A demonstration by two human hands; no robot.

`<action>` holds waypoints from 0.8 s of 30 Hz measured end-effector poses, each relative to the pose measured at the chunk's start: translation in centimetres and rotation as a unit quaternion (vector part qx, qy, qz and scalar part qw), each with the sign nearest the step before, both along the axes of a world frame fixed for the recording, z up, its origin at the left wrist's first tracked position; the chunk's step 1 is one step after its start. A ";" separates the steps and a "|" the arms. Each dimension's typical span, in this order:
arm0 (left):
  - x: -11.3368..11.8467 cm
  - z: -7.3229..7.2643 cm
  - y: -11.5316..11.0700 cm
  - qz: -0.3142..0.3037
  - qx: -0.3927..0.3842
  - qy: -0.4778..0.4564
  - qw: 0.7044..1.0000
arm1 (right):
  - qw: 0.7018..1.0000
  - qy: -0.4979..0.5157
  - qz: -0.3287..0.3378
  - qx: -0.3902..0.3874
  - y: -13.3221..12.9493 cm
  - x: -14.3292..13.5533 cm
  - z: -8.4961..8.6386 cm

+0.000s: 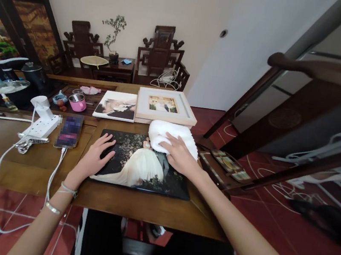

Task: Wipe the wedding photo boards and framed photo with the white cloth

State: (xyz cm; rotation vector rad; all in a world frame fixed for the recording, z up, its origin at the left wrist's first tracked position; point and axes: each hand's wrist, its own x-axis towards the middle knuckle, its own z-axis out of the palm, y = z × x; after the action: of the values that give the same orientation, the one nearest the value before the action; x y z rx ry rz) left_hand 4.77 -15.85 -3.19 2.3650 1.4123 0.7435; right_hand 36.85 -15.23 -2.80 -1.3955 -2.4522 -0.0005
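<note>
A dark photo panel (138, 167) showing a white gown lies flat at the front of the wooden table. My left hand (97, 154) rests on its left edge, fingers spread. On the panel's upper right, my right hand (179, 152) presses a folded white cloth (161, 134), which covers that corner. Behind the panel are a smaller photo print (116, 110) and a pale wooden frame (189, 112) with a picture in it, which sits on top of another frame.
To the left on the table (8, 168) are a phone (69, 131) with a cable, a power strip (43, 126) and a pink cup (77, 103). A dark wooden chair (304, 101) stands close on the right.
</note>
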 end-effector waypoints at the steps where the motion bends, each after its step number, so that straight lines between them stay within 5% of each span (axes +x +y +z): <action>1: 0.0 -0.1 0.1 0.003 0.000 -0.002 1.000 | 1.000 0.003 -0.002 0.001 -0.2 -0.2 0.0; 12: 0.1 -0.8 1.0 0.007 0.001 -0.009 1.000 | 0.996 -0.008 0.086 -0.011 -12.9 -1.3 -0.5; 18: 0.5 -1.1 1.2 0.004 0.027 0.012 1.000 | 0.988 -0.008 0.098 -0.121 -12.1 -0.3 2.1; 24: 0.1 -1.1 1.2 -0.012 0.030 0.014 0.999 | 0.988 -0.027 0.110 -0.108 -10.5 0.5 2.6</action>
State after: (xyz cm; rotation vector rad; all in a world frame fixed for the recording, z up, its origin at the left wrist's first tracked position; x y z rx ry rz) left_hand 4.91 -14.68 -4.30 2.4428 1.3882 0.7587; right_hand 37.35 -25.69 -0.22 -1.2106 -2.7060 0.2903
